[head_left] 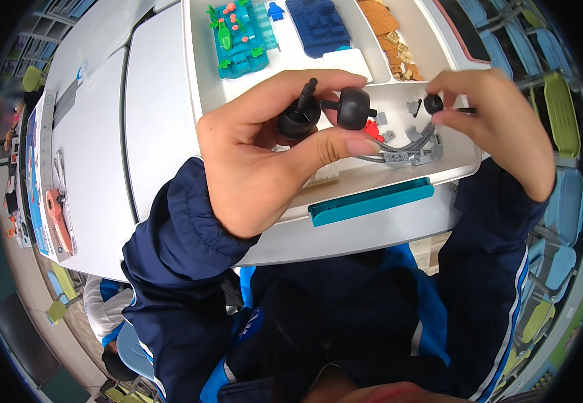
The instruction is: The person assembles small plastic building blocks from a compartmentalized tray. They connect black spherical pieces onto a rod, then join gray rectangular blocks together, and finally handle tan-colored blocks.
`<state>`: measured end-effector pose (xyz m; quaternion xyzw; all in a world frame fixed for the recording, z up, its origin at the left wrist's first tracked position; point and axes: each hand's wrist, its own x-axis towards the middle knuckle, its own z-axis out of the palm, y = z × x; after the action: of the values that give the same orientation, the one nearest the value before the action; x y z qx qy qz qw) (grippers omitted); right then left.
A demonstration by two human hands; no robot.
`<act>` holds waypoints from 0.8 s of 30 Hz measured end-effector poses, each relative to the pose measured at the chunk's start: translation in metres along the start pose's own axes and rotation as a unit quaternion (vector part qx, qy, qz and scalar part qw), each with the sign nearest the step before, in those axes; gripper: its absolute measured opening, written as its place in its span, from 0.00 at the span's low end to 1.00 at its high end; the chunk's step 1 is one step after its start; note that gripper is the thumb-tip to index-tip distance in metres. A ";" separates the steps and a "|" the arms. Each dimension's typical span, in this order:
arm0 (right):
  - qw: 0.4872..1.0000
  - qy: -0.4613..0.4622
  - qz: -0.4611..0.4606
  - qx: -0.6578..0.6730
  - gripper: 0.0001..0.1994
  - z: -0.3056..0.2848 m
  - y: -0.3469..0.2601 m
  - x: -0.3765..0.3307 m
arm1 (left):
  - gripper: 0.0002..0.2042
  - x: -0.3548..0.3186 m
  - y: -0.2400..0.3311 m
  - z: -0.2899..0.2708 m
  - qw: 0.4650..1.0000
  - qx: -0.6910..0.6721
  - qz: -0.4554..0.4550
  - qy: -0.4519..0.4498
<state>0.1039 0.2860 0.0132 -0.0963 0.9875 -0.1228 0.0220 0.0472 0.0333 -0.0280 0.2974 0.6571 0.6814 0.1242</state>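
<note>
My left hand [254, 158] is closed over the front of a white divided tray [467, 161]. It grips two black rounded wheel-like pieces with thin stems: one piece [298, 122] with its stem pointing up, the other piece [354, 109] between thumb and fingertips. To the right, my right hand [496, 111] pinches a small black rounded piece [433, 103] with a thin black rod behind it. The two hands are apart. Below them in the tray compartment lie grey cables [409, 151], small grey parts and a red piece [372, 129], partly hidden by my left hand.
A teal brick plate [243, 54], a blue figure [275, 11], dark blue plates [318, 27] and brown bricks [378, 20] fill the tray's far sections. The tray has a teal handle [372, 201]. At left lies a pink tool [58, 218]. Another person [107, 305] sits lower left.
</note>
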 end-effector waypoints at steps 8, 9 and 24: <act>0.907 0.022 0.047 0.418 0.18 -0.009 -0.041 0.013 | 0.22 -0.001 -0.005 -0.002 1.000 0.004 0.021 0.011; 0.893 0.019 0.062 0.445 0.18 -0.004 -0.045 0.014 | 0.22 -0.001 -0.005 -0.002 0.999 0.009 0.030 0.015; 0.859 0.083 0.029 0.504 0.17 0.016 -0.057 0.019 | 0.25 -0.002 -0.006 -0.010 0.984 0.100 0.145 0.004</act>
<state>0.0973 0.2239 0.0115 -0.0331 0.7915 -0.6102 -0.0108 0.0418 0.0245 -0.0340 0.3979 0.6724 0.6241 -0.0095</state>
